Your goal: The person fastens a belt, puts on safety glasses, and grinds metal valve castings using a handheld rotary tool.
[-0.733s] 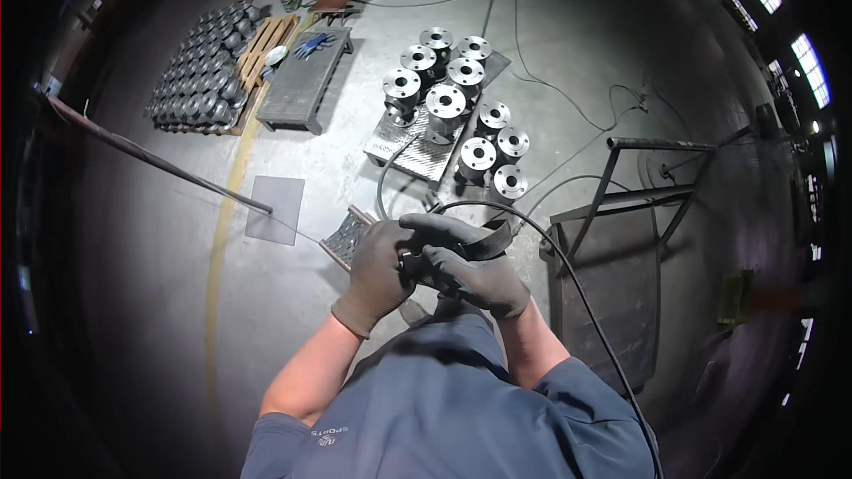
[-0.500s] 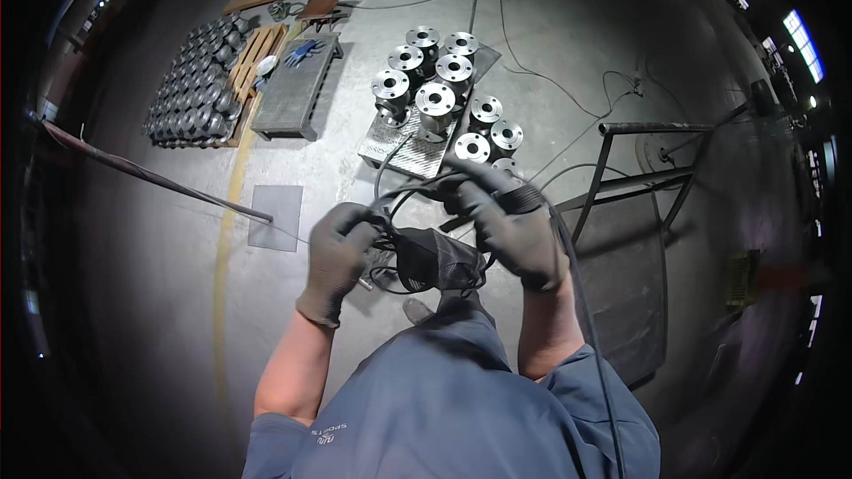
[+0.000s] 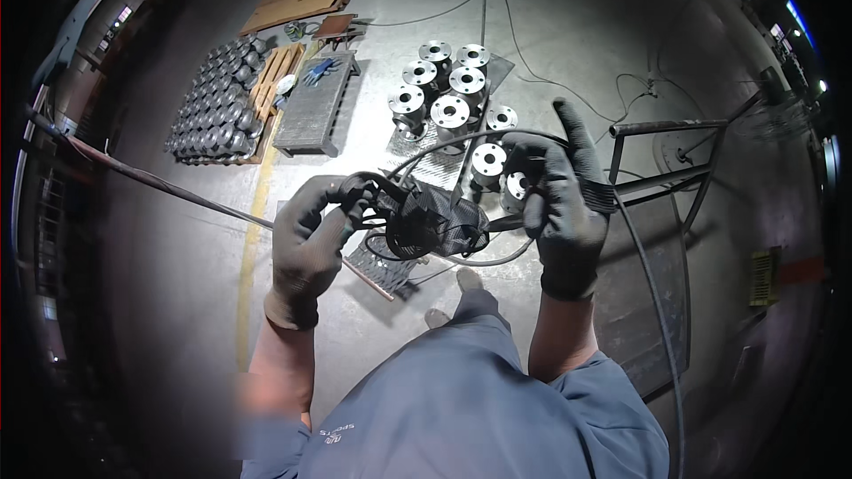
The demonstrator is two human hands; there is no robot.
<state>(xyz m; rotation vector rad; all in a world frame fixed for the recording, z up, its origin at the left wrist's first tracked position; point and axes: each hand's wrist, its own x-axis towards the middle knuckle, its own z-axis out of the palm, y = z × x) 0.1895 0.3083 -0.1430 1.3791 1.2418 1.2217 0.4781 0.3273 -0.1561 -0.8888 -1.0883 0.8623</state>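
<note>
My left hand (image 3: 306, 239), in a grey glove, is closed on a looped black strap or cable at the left end of a black patterned pouch-like thing with straps (image 3: 435, 222). This thing hangs between my hands; its exact kind I cannot make out. A black cable (image 3: 484, 135) arches over it to my right hand (image 3: 568, 213), also gloved. That hand's index finger points up while the other fingers curl round the cable. Its thumb is beside a black strap at the thing's right end. Past my right wrist, the cable runs down along my right side.
Flanged metal pipe fittings (image 3: 451, 113) stand ahead, several on a metal plate. Far left are a low grey table (image 3: 311, 115) with blue gloves (image 3: 321, 71) and a pallet of dark metal parts (image 3: 213, 115). A metal frame (image 3: 666, 127) stands right; a pole (image 3: 169, 179) juts in left.
My hands have spread apart. The right hand has moved right and raised its index finger, and the black thing now hangs stretched between them. The view has shifted slightly.
</note>
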